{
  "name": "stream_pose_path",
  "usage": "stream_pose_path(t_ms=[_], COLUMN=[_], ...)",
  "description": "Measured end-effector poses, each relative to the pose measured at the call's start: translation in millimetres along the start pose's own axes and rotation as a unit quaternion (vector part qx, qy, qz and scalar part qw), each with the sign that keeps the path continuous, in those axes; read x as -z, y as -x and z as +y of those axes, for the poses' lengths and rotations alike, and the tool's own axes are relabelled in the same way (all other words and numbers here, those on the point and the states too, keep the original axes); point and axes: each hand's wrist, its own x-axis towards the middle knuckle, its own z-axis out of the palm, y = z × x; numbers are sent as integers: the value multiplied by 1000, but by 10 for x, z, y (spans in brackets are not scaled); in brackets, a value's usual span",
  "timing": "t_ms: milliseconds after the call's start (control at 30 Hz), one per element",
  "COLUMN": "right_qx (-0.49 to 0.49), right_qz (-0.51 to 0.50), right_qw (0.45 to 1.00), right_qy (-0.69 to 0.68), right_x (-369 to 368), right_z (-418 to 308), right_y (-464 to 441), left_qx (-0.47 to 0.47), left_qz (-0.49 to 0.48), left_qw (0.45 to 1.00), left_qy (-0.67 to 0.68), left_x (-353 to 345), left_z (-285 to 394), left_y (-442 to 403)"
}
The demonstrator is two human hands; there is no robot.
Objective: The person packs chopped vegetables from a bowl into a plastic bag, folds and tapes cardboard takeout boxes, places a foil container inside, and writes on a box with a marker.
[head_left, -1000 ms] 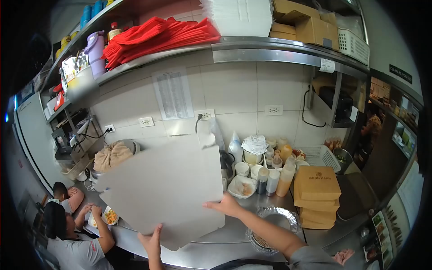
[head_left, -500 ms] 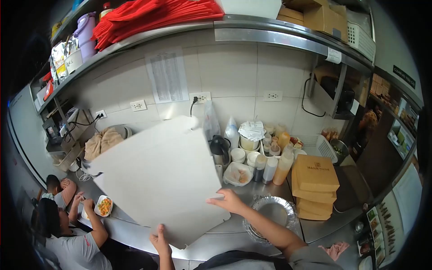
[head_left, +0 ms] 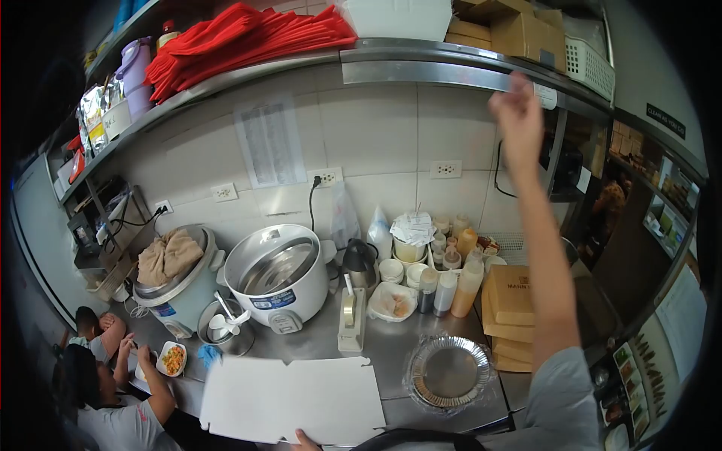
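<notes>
A large white cardboard sheet (head_left: 301, 398) with notched edges lies low in front of me, over the counter's front edge. My left hand (head_left: 304, 442) grips its near edge; only a thumb and part of the hand show. My right hand (head_left: 519, 113) is raised high, in front of the steel shelf edge and near a small paper label (head_left: 545, 96). Motion blurs its fingers, and I cannot make out anything in them. Round foil trays (head_left: 450, 372) in clear plastic sit on the counter, right of the sheet.
Red bags (head_left: 241, 45), a white bin (head_left: 395, 19) and cardboard boxes (head_left: 526, 34) fill the shelf. Along the wall stand rice cookers (head_left: 278, 278), a tape dispenser (head_left: 352, 319) and sauce bottles (head_left: 468, 286). Brown boxes (head_left: 508, 301) stack at right. Two people sit at left near a food tray (head_left: 173, 359).
The cardboard sheet has come down and toward me, uncovering the rice cooker and tape dispenser. My right hand has let go of the sheet and risen toward the shelf.
</notes>
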Motion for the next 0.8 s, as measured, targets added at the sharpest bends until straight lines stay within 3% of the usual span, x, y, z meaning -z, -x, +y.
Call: stream_pose_path(t_ms=[33,100,233,333,433,467,667,733,800], right_qx=[170,169,45,3,1,-41,-75,-56,-53], right_qz=[65,156,120,91,35,35,-16,-4,3], right_qw=[965,922,888,863,942,952,948,948,956], right_qy=[190,312,441,496,332,303,308,313,288], right_x=[159,409,731,805,913,986,1217,1270,1357], right_z=[126,291,396,513,581,559,427,327,213], right_y=[-487,-1231,-2060,-2310,-2373,-2346,-2270,-2192,-2101], left_qx=[44,96,19,-54,-31,-4,219,225,158], left_qz=[30,39,-241,-380,-444,-456,-506,-532,-590], left_qw=[999,995,968,920,893,887,834,816,792], left_qy=[-3,-14,-74,-83,-75,-69,20,23,-5], left_x=[-34,-108,-160,-236,-286,-311,-304,-257,-197], left_z=[18,16,-199,-348,-410,-416,-369,-372,-374], left_y=[128,306,343,317,275,240,4,-89,-203])
